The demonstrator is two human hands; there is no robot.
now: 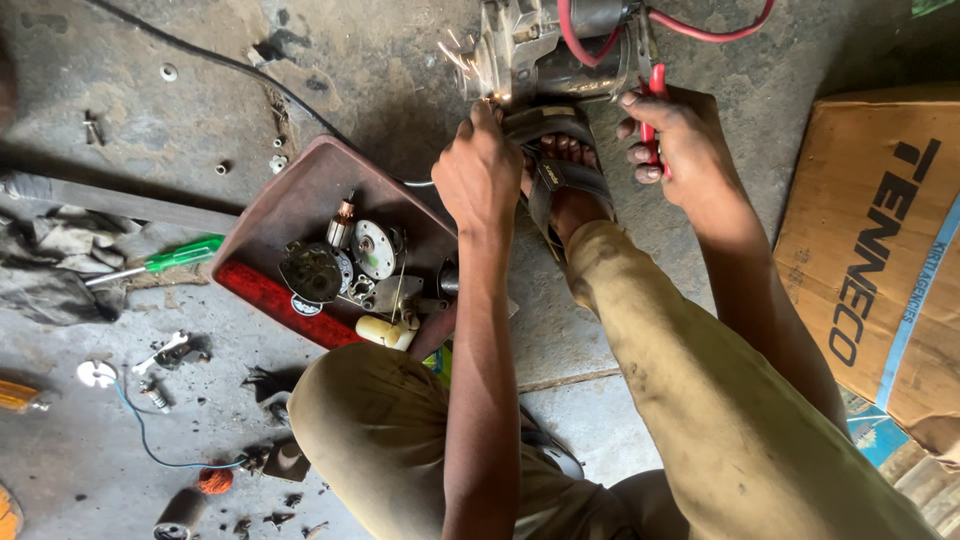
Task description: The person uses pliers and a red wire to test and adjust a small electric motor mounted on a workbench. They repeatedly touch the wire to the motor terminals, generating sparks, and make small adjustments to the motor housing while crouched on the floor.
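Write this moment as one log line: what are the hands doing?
left hand: touching wire end to starter motor, sparks there | right hand: gripping red-handled pliers | sandalled foot: against motor | parts tray: beside left arm

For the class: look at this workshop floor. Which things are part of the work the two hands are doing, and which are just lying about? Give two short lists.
In hand:
- left hand, at the sparking motor housing
- right hand, gripping red-handled pliers
- red cable on the motor
- sandalled foot against the motor

Lying about:
- green screwdriver
- tray of motor parts
- cardboard box
- rags
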